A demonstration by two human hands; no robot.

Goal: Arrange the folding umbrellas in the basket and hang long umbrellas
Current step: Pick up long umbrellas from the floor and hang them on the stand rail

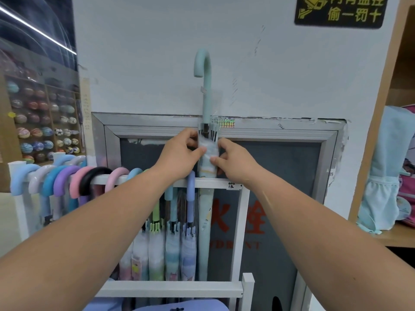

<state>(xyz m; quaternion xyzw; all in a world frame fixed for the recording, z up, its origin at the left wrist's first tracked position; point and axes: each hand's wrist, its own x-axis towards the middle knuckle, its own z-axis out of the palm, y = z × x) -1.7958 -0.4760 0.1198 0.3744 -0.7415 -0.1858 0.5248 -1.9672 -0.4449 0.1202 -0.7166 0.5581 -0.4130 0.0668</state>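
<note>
A long mint-green umbrella [204, 90] in a clear plastic sleeve stands upright, its curved handle high against the white wall. My left hand [179, 153] and my right hand [233, 160] both grip its upper canopy from either side, just above the white rack's top rail [215, 182]. The umbrella's lower part runs down behind the rail at the rack's right end. Several long umbrellas [177, 239] hang from the rail by pastel hooked handles [67, 180]; the leftmost ones are partly hidden by my left forearm.
A white lower crossbar [170, 289] closes the rack's front. Behind the rack is a grey metal-framed hydrant cabinet [280, 129]. A wooden shelf with light-blue bags [386, 171] stands at right. Shelves of balls [42, 122] lie far left. Something lilac [179, 307] shows at the bottom edge.
</note>
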